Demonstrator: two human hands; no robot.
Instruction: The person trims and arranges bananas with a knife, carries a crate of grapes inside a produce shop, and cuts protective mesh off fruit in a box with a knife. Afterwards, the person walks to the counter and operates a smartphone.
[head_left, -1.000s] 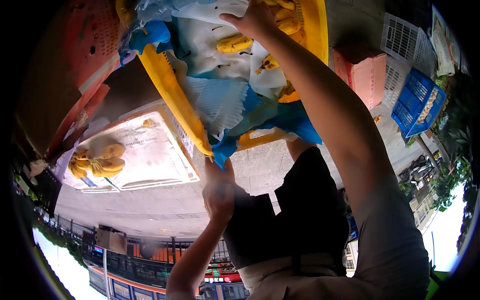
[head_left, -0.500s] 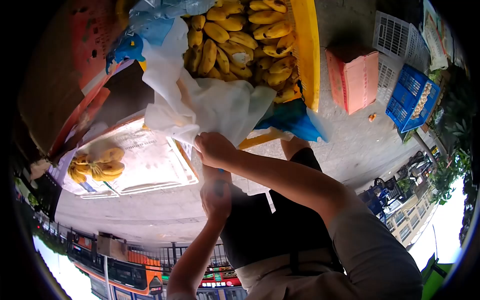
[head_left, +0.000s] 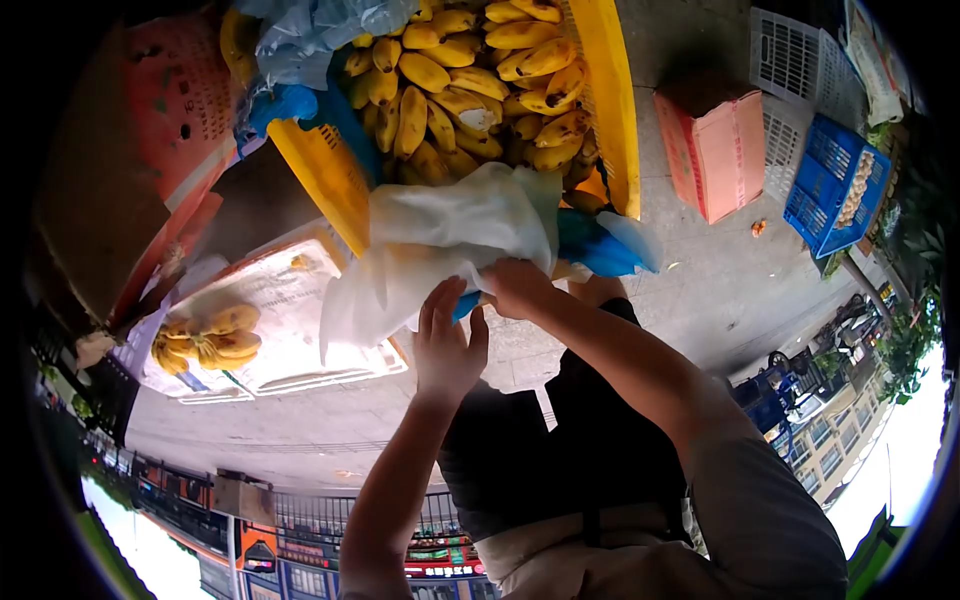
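My right hand [head_left: 517, 289] is closed on the near edge of a white, thin sheet [head_left: 450, 225], which hangs over the near end of a yellow crate [head_left: 612, 110]. Beside it, my left hand [head_left: 448, 345] has its fingers stretched up against the sheet, the thumb apart. A bit of blue plastic [head_left: 465, 305] shows between the two hands. Many yellow bananas [head_left: 455, 100] lie uncovered in the crate. More blue plastic [head_left: 605, 245] sticks out at the crate's near right corner, and pale blue film [head_left: 325, 40] is bunched at its upper left.
Left of the crate, a white tray [head_left: 300, 345] holds a bunch of bananas [head_left: 210, 340]. A red printed carton [head_left: 180, 110] stands beyond it. At right are a pink box [head_left: 715, 155], a blue crate [head_left: 835, 190] with small pale items, and a white crate [head_left: 790, 60].
The white sheet has been pulled back toward me, uncovering the bananas. My right hand came down from the crate, then moved right; my left hand rose from my leg to the sheet.
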